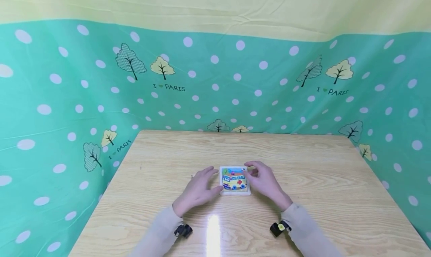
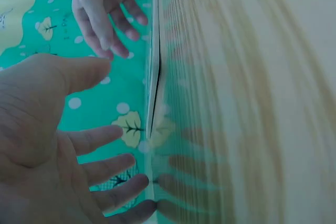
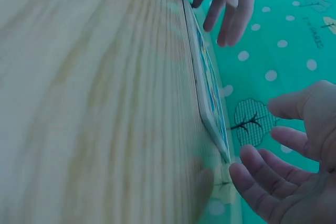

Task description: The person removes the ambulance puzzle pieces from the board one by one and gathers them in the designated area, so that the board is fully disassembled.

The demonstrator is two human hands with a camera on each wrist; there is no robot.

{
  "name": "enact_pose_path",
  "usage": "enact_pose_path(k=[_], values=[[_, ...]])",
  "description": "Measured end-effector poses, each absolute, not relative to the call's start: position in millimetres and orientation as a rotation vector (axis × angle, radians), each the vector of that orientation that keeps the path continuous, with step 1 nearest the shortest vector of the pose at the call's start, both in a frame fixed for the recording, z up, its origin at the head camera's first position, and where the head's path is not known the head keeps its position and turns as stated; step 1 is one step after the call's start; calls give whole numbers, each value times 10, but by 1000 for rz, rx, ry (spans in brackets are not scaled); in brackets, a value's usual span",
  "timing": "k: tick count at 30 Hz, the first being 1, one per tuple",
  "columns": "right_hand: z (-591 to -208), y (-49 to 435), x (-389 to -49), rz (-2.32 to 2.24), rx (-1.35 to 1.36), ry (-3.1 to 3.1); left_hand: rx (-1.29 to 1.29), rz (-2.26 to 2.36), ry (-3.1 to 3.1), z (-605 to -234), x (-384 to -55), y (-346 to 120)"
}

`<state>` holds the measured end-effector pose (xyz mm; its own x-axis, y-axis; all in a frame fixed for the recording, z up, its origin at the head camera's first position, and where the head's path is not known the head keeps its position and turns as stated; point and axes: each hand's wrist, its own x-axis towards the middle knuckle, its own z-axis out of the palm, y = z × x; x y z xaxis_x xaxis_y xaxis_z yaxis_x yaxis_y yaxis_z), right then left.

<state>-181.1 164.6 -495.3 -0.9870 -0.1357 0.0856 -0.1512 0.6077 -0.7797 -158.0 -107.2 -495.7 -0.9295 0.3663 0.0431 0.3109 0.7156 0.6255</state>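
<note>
A small square picture board [image 1: 234,180] with a pale border lies flat on the table and shows a cartoon yellow ambulance with a red cross. On its left side is my left hand [image 1: 198,186], fingers spread and thumb close to the lower left corner. My right hand [image 1: 266,180] is at the opposite side; its thumb and forefinger overlap the board's upper right part in the head view. Seen from the left wrist, the left hand [image 2: 47,135] has parted, relaxed fingers. In the right wrist view the right hand [image 3: 294,166] also has loose, separate fingers beside the board's edge [image 3: 207,87].
The wooden table [image 1: 161,148] reaches back to a green dotted cloth [image 1: 202,81] printed with trees, which also hangs at both sides. Black wrist cameras [image 1: 183,231] sit on both sleeves. A bright light reflection lies on the near tabletop.
</note>
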Motion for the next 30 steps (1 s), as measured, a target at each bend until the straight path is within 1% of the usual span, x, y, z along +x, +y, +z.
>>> enact_pose_path(k=[12, 25, 30], values=[[-5004, 1374, -1900, 1313, 278, -2883, 638, 890, 2841, -5038, -1697, -945], [-5040, 1209, -2046, 1071, 539, -3018, 670, 768, 2873, -5067, -1787, -839], [-4980, 1202, -2087, 1044, 562, -3078, 662, 768, 2868, -5080, -1795, -842]])
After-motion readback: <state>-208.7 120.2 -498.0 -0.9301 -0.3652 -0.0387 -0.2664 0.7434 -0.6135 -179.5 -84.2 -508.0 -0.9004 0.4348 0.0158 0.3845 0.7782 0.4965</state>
